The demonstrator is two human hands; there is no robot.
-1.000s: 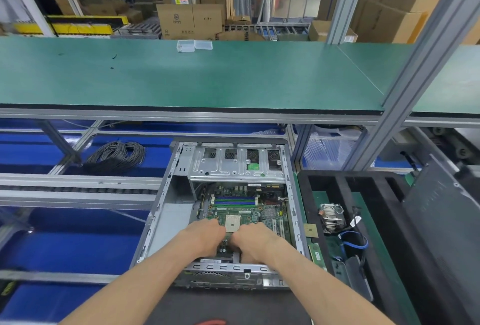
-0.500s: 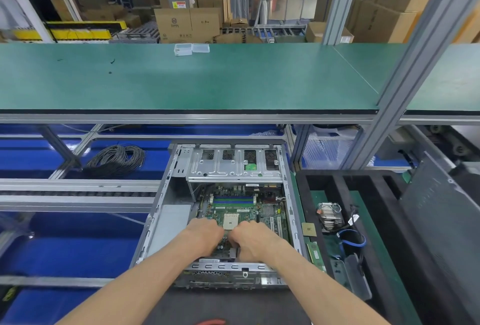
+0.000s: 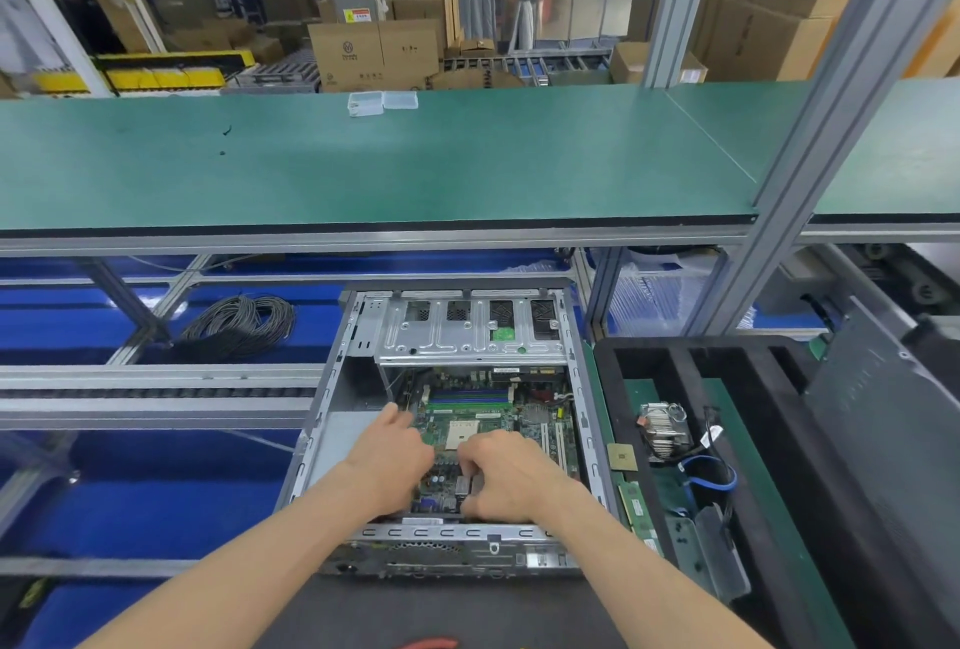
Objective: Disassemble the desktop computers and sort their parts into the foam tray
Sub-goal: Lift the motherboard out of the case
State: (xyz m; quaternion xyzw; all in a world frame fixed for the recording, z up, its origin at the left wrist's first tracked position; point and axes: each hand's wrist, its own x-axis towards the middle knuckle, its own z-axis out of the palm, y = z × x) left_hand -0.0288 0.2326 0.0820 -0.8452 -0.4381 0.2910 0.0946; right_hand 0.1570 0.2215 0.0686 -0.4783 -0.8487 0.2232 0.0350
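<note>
- Both hands reach down into the open desktop computer case point(image 3: 332, 420). The left hand point(image 3: 387, 461) lies over the near left part of the motherboard point(image 3: 498, 420), fingers bent downward, one finger stretched toward the far left corner of the board; whether that grip has hold of anything cannot be told.
- Right hand point(image 3: 511, 472) sits just beside the left, knuckles up, fingers curled down onto the board close to a small metal heatsink; the fingertips are hidden, so what this grip closes on cannot be told either.
- Between the two hands the pale square CPU socket point(image 3: 462, 438) shows bare.
- At the far end of the case a silver drive cage point(image 3: 467, 331) spans its width, above the blue and green memory slots.
- Right of the case, just beside it, lies the black foam tray point(image 3: 613, 378). In its compartments rest a finned cooler point(image 3: 667, 427) with black leads, a blue cable point(image 3: 709, 474), a square processor chip point(image 3: 622, 457) and a green memory stick point(image 3: 636, 503).
- Farther right a dark grey panel point(image 3: 878, 420) leans tilted over the tray.
- A coil of black cable point(image 3: 239, 323) lies on the blue surface left of the case.
- Above, the green tabletop point(image 3: 363, 165) carries a clear plastic box point(image 3: 382, 103).
</note>
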